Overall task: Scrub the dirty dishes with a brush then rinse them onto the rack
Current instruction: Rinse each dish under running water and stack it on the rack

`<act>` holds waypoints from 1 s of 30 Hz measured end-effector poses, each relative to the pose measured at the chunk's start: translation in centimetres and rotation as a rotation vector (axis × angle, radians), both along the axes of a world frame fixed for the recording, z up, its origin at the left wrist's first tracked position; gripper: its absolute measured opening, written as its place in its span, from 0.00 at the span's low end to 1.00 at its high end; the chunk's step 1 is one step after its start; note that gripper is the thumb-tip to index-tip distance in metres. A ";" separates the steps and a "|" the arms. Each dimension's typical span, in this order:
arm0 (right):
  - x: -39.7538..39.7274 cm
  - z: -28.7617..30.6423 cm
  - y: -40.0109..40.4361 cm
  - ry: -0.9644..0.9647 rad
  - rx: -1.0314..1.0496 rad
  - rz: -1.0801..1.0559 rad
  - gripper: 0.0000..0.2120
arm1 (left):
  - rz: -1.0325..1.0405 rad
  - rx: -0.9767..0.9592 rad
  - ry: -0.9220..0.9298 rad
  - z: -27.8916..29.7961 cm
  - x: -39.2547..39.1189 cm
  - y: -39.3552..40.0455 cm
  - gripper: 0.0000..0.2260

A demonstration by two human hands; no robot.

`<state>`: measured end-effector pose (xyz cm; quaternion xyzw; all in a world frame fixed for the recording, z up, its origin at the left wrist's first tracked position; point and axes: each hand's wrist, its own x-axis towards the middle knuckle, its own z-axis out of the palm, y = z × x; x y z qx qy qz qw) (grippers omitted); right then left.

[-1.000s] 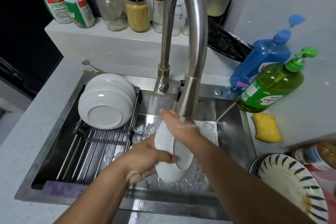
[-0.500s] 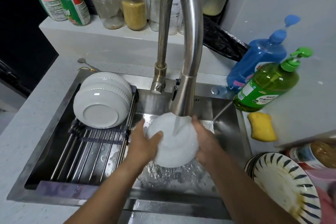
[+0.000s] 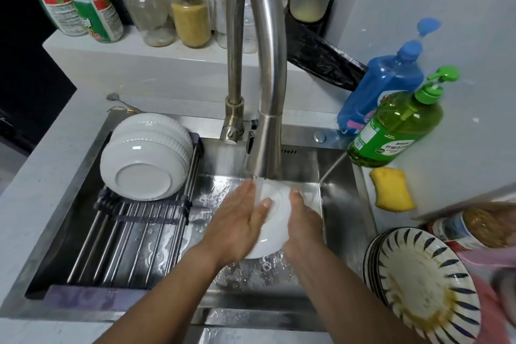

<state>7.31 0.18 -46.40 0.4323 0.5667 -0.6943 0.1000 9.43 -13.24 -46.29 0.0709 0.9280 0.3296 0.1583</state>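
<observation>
1. Your left hand [image 3: 237,227] lay flat with straight fingers against the near face of a smooth white bowl [image 3: 275,227], thumb pressed on its glossy surface.
2. Your right hand [image 3: 303,225] cupped the bowl's other side; how far its fingers curled behind the bowl I cannot tell.
3. The bowl stood on edge between your hands, directly beneath the spout of the curved brushed-steel faucet [image 3: 259,64], with water running over it into the stainless sink [image 3: 343,195].
4. A rack [image 3: 134,234] of thin metal rods spanned the sink's left half, carrying a tilted stack of ribbed white bowls [image 3: 145,156], bases facing you.
5. On the tabletop [image 3: 446,176] at right stood a clear green pump bottle [image 3: 396,128] of liquid, a blue pump bottle [image 3: 382,86] behind it, and a soft yellow sponge [image 3: 392,188].
6. Striped plates [image 3: 421,285], the top one smeared with yellowish residue, were stacked near the right edge.
7. Glass jars [image 3: 191,18] on the back shelf held yellow grains or little at all.
</observation>
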 end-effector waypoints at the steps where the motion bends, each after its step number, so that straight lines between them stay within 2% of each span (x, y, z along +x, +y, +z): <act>1: 0.1 0.2 -0.2 0.015 0.010 -0.014 0.18 | 0.082 0.032 -0.035 -0.7 -0.2 -0.2 0.35; 3: 0.1 0.6 -0.7 0.054 0.028 -0.042 0.17 | 0.329 0.173 -0.125 -1.1 -0.3 -0.1 0.36; 5: 0.2 1.0 -1.1 0.079 0.030 -0.053 0.16 | 0.539 0.338 -0.119 -0.9 -0.2 0.3 0.33; 9: 0.5 1.3 -1.0 0.062 0.002 0.007 0.16 | 0.775 0.521 -0.312 -0.8 -0.7 -0.7 0.23; 12: 0.2 1.6 -0.6 0.086 0.037 0.112 0.17 | 0.709 0.463 -0.343 -1.7 -1.5 -2.2 0.33; 16: 0.0 2.1 -1.1 0.135 0.107 0.242 0.21 | 0.458 0.368 -0.102 -0.5 -2.2 -2.0 0.25; 18: 0.0 2.3 -1.3 0.136 0.127 0.277 0.21 | 0.356 0.327 -0.011 -0.2 -2.5 -1.8 0.26; 20: 0.0 2.5 -1.6 0.155 0.146 0.269 0.23 | 0.344 0.334 0.019 -0.6 -2.7 -2.1 0.27; 22: 0.0 2.5 -2.1 0.177 0.178 0.241 0.23 | 0.423 0.361 0.004 -0.9 -2.6 -2.4 0.23; 24: -0.2 2.9 -2.5 0.194 0.210 0.198 0.20 | 0.581 0.454 -0.112 -1.0 -1.8 -2.5 0.22; 27: -0.6 3.1 -3.0 0.228 0.213 0.138 0.18 | 0.917 0.744 -0.503 -1.7 -0.3 -2.2 0.24; 28: -0.8 3.0 -3.1 0.247 0.214 0.144 0.17 | 0.986 0.768 -0.571 -1.8 0.1 -2.4 0.24; 30: -0.8 2.9 -3.5 0.297 0.244 0.218 0.13 | 0.965 0.703 -0.545 -1.5 0.5 -2.9 0.24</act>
